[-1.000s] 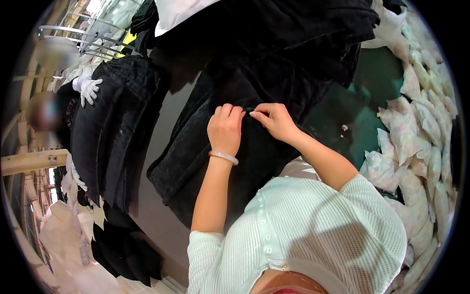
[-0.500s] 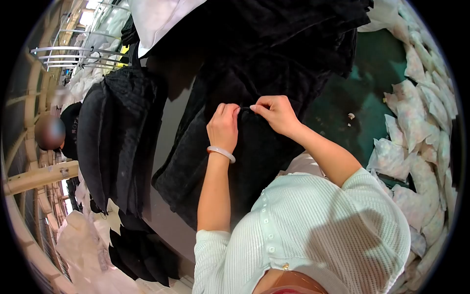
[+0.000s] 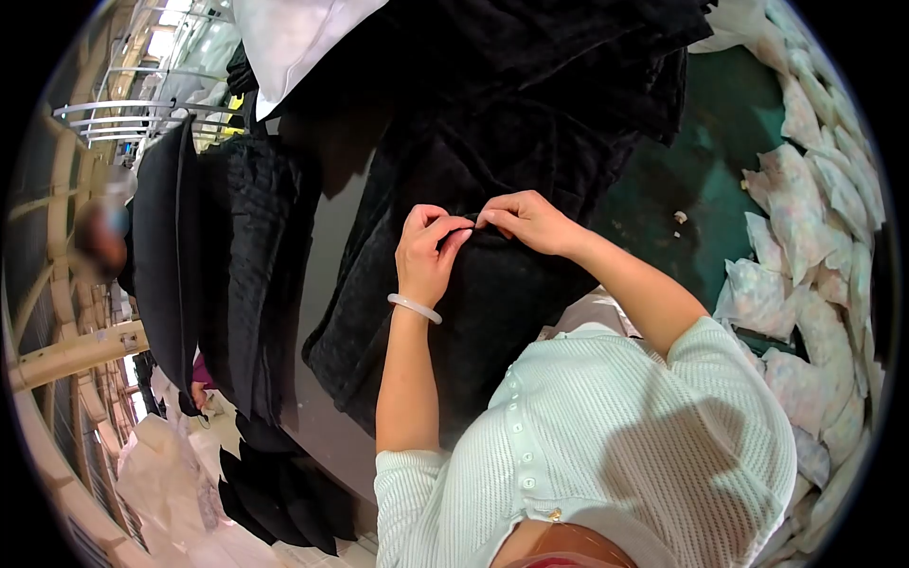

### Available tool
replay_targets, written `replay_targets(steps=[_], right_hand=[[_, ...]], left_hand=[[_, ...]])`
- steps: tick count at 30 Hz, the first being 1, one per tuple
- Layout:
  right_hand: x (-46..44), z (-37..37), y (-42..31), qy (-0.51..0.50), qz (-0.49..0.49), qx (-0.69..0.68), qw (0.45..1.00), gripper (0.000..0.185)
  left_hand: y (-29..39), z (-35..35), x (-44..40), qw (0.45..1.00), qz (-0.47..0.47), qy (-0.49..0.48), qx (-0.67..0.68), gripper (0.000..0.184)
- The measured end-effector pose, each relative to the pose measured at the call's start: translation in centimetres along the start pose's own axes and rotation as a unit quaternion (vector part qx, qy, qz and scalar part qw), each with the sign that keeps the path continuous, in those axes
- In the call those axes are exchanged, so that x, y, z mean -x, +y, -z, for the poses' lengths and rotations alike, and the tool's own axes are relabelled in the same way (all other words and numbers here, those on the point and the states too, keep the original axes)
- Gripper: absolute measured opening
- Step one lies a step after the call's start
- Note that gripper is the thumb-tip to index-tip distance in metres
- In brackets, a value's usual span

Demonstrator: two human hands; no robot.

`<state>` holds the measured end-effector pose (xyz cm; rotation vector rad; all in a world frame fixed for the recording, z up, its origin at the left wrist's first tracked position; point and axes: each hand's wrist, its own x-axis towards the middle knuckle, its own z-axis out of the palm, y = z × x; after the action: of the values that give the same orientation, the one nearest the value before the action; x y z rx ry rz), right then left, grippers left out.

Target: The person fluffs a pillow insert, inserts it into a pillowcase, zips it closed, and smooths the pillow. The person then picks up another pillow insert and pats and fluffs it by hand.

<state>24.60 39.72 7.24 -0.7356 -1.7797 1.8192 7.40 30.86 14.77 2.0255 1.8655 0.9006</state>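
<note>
Black plush fabric (image 3: 398, 312), perhaps a cushion cover, lies spread in front of my body. My left hand (image 3: 426, 251), with a pale bangle (image 3: 415, 308) at the wrist, pinches a thin edge of it between thumb and fingers. Close beside it, my right hand (image 3: 532, 222) pinches the same edge from the right. The fingertips of both hands almost meet, and the small piece of edge between them is mostly hidden.
More black fabric (image 3: 568, 47) is heaped ahead, by a white pillow (image 3: 303, 38). Black cushions (image 3: 251, 265) stand at the left, near another person (image 3: 102, 237). Filled white bags (image 3: 795, 208) line the right side. The grey table (image 3: 327, 246) shows at left.
Both hands have shifted slightly down, with the left thumb and fingers now angled toward the right hand. At the left, a black cushion has risen in front of the other person.
</note>
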Motion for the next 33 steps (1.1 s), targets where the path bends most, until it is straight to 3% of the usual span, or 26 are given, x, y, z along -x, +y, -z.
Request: replay_targets(steps=[2, 3, 7, 24, 27, 31, 33], right_hand=[[0.2, 0.2, 0.4, 0.0, 0.137, 0.13, 0.982, 0.02], [0.7, 0.6, -1.0, -0.027, 0.103, 0.22, 0.97, 0.026], [1.4, 0.4, -1.6, -0.012, 0.105, 0.287, 0.952, 0.029], [1.9, 0.1, -0.1, 0.054, 0.177, 0.241, 0.953, 0.018], [2.3, -0.1, 0.0, 0.077, 0.213, 0.239, 0.944, 0.017], [2.3, 0.4, -0.3, 0.104, 0.226, 0.24, 0.938, 0.02], [2.4, 0.1, -1.0, 0.126, 0.203, 0.244, 0.94, 0.022]], left_hand=[[0.1, -0.1, 0.0, 1.0, 0.004, -0.005, -0.011, 0.012], [0.2, -0.2, 0.0, 1.0, 0.008, -0.007, -0.023, 0.011], [-0.1, -0.1, -0.3, 1.0, 0.01, 0.009, -0.016, 0.011], [2.9, -2.4, 0.0, 0.977, 0.009, 0.089, -0.193, 0.008], [3.4, -1.9, 0.0, 0.958, -0.067, -0.015, -0.278, 0.009], [2.0, -1.1, 0.6, 0.984, -0.077, -0.015, -0.163, 0.015], [2.1, 0.0, 1.6, 0.997, -0.026, 0.032, -0.065, 0.024]])
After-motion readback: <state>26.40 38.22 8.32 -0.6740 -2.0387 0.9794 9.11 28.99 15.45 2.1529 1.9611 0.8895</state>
